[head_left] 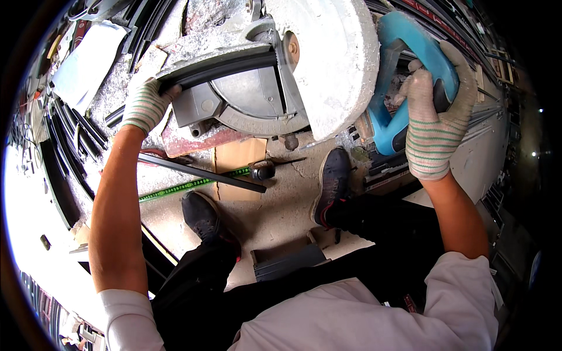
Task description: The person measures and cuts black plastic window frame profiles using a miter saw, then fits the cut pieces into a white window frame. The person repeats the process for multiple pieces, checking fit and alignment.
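A miter saw stands before me, its large pale blade guard (336, 58) coated in dust. My gloved right hand (438, 117) is wrapped round the saw's blue handle (389, 131). At the left of the saw, my gloved left hand (147, 100) grips a black profile strip (225, 71) near its end. The strip lies along the fence, across the grey saw table (249, 92), and its far end reaches the guard. The guard hides the blade and the cutting spot.
Below the saw, a green tape measure (193, 185) lies extended on the floor beside a piece of cardboard (240, 153). A dark bar (202, 173) crosses above it. Black strips (73, 131) lie in a heap at left, near a white sheet (91, 58). Pale dust covers the surroundings.
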A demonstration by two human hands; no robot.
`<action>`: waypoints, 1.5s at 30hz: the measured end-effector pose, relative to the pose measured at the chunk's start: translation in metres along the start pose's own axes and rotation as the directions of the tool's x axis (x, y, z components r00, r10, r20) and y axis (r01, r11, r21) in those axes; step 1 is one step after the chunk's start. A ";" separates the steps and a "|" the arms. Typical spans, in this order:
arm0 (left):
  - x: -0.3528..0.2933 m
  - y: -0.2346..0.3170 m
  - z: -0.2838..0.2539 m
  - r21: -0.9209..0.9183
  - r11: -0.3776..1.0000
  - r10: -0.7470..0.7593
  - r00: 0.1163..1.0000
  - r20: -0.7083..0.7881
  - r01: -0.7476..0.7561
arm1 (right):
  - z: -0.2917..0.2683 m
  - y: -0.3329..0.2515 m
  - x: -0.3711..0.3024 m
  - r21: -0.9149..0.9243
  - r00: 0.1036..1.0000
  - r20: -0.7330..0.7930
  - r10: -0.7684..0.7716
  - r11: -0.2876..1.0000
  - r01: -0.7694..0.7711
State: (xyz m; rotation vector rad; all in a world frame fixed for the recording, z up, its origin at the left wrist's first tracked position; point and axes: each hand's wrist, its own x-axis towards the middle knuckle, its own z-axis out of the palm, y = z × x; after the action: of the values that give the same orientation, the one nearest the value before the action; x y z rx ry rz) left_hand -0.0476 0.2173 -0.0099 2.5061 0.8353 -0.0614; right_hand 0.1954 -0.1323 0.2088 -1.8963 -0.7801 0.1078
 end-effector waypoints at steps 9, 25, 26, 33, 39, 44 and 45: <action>0.001 -0.002 0.001 -0.010 1.000 -0.006 1.000 0.022 0.006 | 0.000 0.004 0.000 -0.009 0.999 0.005 -0.051 0.999 0.051; 0.002 0.000 0.000 0.017 1.000 -0.011 1.000 0.027 0.011 | -0.005 0.000 0.008 -0.124 0.992 0.050 -0.112 0.985 0.117; 0.002 0.000 -0.001 0.023 1.000 -0.020 0.999 0.036 0.019 | -0.005 0.001 0.008 -0.116 0.993 0.048 -0.111 0.987 0.116; 0.002 -0.002 0.001 0.025 1.000 -0.005 1.000 0.018 0.004 | -0.007 0.004 0.010 -0.072 0.993 0.052 -0.109 0.991 0.112; 0.003 -0.008 0.004 0.018 1.000 0.006 1.000 0.011 -0.006 | -0.007 0.004 0.010 -0.065 0.995 0.054 -0.085 0.994 0.089; 0.002 -0.003 0.002 0.012 1.000 0.013 1.000 0.014 -0.013 | -0.009 0.007 0.010 -0.077 0.992 0.055 -0.110 0.990 0.114; 0.003 -0.002 0.002 0.015 1.000 0.010 1.000 0.023 -0.011 | -0.009 0.007 0.011 -0.079 0.992 0.058 -0.113 0.990 0.117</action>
State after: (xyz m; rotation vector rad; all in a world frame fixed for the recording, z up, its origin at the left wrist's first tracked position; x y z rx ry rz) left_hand -0.0467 0.2197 -0.0128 2.5186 0.8153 -0.0933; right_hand 0.2109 -0.1356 0.2099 -1.9272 -0.9411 0.0554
